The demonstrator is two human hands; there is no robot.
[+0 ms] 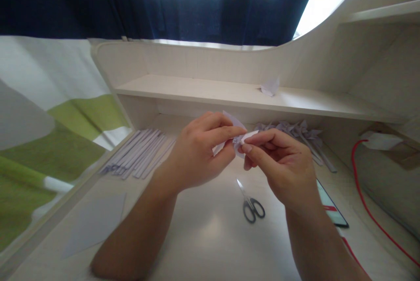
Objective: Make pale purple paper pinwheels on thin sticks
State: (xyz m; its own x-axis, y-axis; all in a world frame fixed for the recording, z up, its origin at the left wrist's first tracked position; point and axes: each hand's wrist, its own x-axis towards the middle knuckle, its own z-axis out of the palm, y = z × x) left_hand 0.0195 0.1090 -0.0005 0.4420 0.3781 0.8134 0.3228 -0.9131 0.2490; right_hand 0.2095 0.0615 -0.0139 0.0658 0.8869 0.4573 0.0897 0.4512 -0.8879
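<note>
Between my two hands, above the desk, is a folded piece of white paper (250, 135) with creased, petal-like flaps. My left hand (205, 147) pinches it from the left, and part of the paper sticks up behind the fingers. From the right, my right hand (284, 158) grips its edge between thumb and forefinger. The fingers cover much of the paper, so its full shape is hidden. Below the hands, a pair of scissors (250, 204) with dark handles lies on the desk, blades closed and pointing away from me.
Rolled paper sticks (136, 152) lie in a row at the left back. Folded paper flowers with stems (305, 134) are heaped at the right back. A paper sheet (95, 222) lies front left. A tablet or phone (331, 211), a red cable (359, 184) and a shelf (203, 90) surround the desk.
</note>
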